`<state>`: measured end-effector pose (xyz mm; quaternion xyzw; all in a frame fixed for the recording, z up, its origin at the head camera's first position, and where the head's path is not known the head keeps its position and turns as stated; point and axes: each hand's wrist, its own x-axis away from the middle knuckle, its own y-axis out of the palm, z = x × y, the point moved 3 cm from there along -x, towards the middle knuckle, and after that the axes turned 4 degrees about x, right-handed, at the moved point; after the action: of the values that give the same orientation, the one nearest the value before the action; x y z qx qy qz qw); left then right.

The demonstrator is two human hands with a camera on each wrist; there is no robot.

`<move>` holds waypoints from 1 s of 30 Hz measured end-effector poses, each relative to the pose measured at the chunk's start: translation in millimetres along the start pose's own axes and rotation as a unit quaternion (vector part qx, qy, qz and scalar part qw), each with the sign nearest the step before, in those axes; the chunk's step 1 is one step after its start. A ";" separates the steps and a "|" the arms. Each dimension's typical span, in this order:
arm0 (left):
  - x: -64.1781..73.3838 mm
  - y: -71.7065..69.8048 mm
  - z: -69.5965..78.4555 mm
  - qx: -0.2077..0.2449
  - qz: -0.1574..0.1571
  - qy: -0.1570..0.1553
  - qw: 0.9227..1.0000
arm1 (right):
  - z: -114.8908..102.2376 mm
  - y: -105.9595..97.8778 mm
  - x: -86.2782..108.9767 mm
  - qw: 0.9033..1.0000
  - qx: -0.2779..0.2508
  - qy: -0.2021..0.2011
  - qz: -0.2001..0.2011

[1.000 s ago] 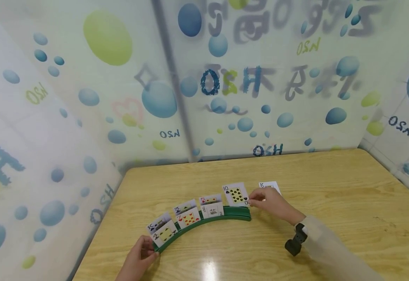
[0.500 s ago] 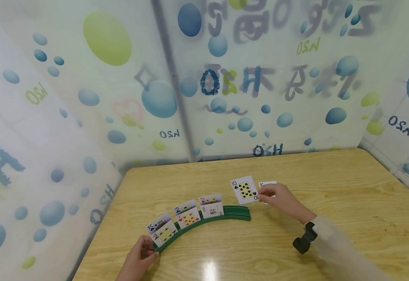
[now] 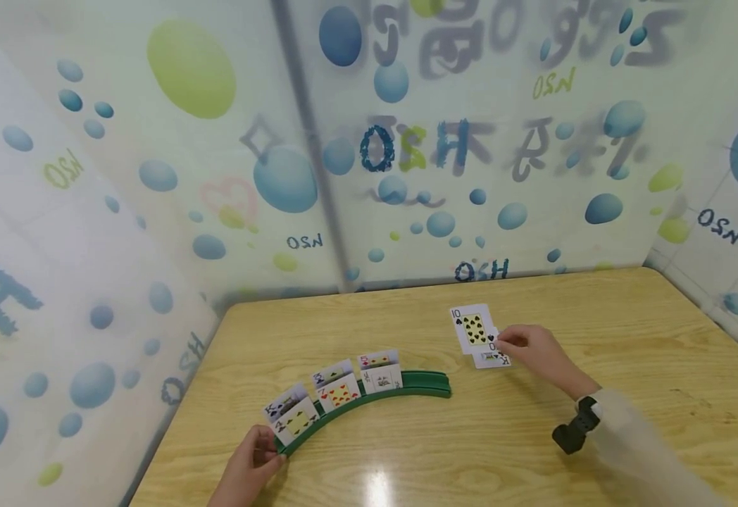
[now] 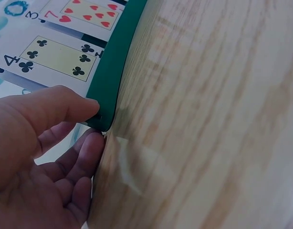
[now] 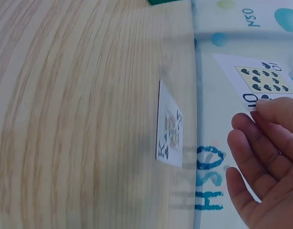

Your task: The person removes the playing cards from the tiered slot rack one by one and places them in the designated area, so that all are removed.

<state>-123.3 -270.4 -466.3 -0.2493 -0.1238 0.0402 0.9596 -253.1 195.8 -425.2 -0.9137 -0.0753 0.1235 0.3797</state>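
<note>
Thumb and fingers of my left hand grip the near left end of a curved green card holder; the left wrist view shows the thumb on its tip. Cards stand in it in two rows: a four of clubs, a seven of hearts and a joker in front, with others behind. My right hand pinches a ten of spades by a lower corner. From the head, this card partly covers a king; the right wrist view shows the king lying flat on the table, apart from the ten.
A wooden table carries everything. Patterned curtains hang behind its far edge and along both sides. The holder's right section, beyond the joker, has a bare slot. A dark device is strapped to the right wrist.
My right hand has carried the ten of spades away from the holder's right end, rightward and farther back, until it overlaps the king in the head view. The left hand has stayed put.
</note>
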 end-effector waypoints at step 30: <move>-0.3 0.1 1.5 -0.004 -0.004 0.004 1.000 | 63.4 -37.6 14.2 0.997 0.042 0.057 0.015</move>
<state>-124.0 -269.6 -465.1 -0.2529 -0.1212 0.0354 0.9592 -259.1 268.3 -444.0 -0.9037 -0.0349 0.0800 0.4193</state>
